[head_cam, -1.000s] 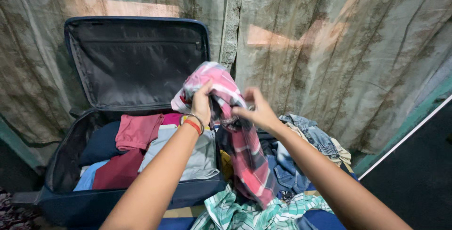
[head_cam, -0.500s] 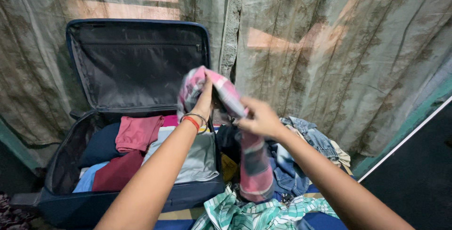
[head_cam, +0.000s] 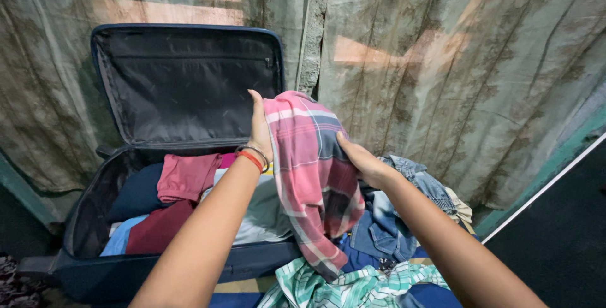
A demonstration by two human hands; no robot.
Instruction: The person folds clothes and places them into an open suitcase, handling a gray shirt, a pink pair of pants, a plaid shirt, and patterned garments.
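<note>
A pink plaid shirt [head_cam: 311,169] hangs in the air between both hands, above the right edge of the open suitcase. My left hand [head_cam: 259,126] grips its top left edge; a red band and bangles circle that wrist. My right hand [head_cam: 357,154] holds the shirt's right side, fingers partly hidden in the cloth. The dark blue suitcase [head_cam: 113,273] lies open on the left, lid [head_cam: 183,81] upright, with several folded clothes inside: a pink one [head_cam: 186,177], a maroon one [head_cam: 154,229], a grey one [head_cam: 265,210].
A loose pile of clothes lies to the right of the suitcase, with denim [head_cam: 394,229] and a green checked garment [head_cam: 344,286] at the front. Curtains [head_cam: 454,68] hang behind. A dark floor area [head_cam: 562,232] lies at the right.
The plaid shirt was bunched and twisted between the hands; now it is spread out flat and hangs wider. The left hand rose slightly, and the right hand shifted to the shirt's right side.
</note>
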